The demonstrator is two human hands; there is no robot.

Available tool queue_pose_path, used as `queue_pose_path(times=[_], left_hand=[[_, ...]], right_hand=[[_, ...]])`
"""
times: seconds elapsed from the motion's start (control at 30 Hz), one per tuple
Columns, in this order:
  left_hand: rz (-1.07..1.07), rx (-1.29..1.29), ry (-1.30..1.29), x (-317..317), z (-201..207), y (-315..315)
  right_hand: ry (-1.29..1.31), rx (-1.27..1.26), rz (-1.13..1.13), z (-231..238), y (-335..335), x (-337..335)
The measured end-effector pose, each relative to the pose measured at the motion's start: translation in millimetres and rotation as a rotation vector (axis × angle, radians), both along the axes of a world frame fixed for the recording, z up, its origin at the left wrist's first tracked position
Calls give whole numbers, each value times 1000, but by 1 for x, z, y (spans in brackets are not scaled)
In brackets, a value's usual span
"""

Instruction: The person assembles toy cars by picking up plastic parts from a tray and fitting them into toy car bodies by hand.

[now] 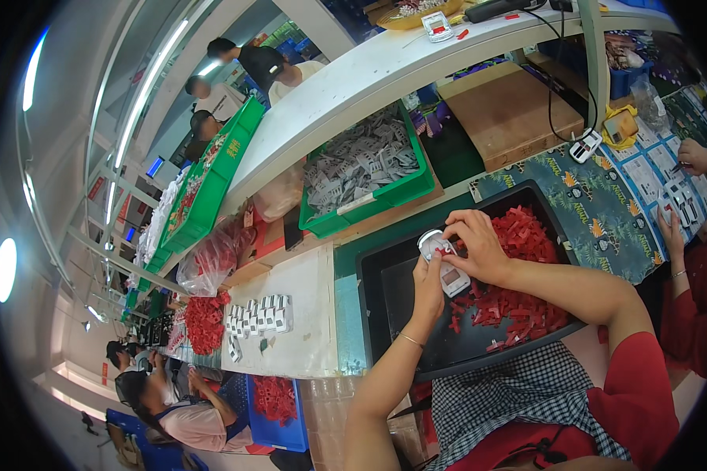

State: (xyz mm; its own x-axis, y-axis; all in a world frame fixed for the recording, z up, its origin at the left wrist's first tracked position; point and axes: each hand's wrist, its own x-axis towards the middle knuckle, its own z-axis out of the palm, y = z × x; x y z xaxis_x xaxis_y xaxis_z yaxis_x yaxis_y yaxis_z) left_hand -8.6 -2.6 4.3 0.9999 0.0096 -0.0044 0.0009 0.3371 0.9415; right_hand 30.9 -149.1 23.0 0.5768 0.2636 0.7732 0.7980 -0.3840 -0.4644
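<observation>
Over a black tray [393, 357] in front of me I hold a small white plastic housing [453, 278] with a rounded top and a pale rectangular window. My left hand [428, 289] is closed on its lower left side, thumb on its face. From the right, my right hand [481, 250] grips the housing's upper part, fingers bent around it. A bit of red shows between the fingertips; its shape is mostly hidden. Loose red plastic pieces [518, 318] fill the right side of the tray, beneath my hands and right forearm.
Left of the tray, white housings [261, 314] stand in rows on a pale board [310, 345]. Beyond it, a green crate [369, 206] holds grey plastic parts, under a white shelf [322, 102]. A cardboard box [511, 118] sits behind. At right, a co-worker's hands [672, 233] handle similar housings.
</observation>
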Motion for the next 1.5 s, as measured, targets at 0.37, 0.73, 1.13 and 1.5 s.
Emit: queue_pose_path(times=[0.37,0.73,1.13,1.5], left_hand=[[184,414,-98,-8,16,-9],[221,637,-209,-2,11,-4],[217,697,-283,4,-28,2],[291,682,-240,15,-37,21]], right_hand=[[518,79,232,-8,0,7],[691,194,310,-16,5,17],[687,218,252,-35,3,17],[634,267,308,-43,16,13]])
